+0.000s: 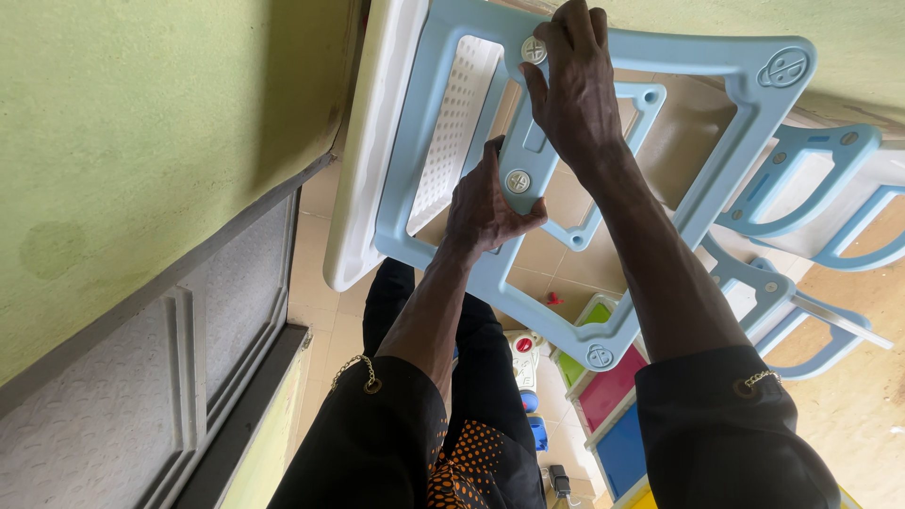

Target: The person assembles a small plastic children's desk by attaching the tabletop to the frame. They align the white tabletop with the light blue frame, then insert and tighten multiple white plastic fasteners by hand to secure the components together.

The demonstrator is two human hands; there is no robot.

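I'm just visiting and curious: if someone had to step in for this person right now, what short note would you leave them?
Left hand: gripping a crossbar of the light blue plastic frame, beside a round fastener.
Right hand: spread flat on the frame higher up, fingers by another round fastener.
The frame sits against a white panel, held up near the green wall.
Similar blue frames stand to the right; colourful bins lie on the floor.
Whether the fasteners are tight cannot be told.

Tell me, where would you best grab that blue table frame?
Probably by the slim inner crossbar of the blue frame, coming from the open underside, as the left hand does near a round cap. The bar is narrow enough for fingers to wrap. The right hand lies flat higher up. The white top is too broad.
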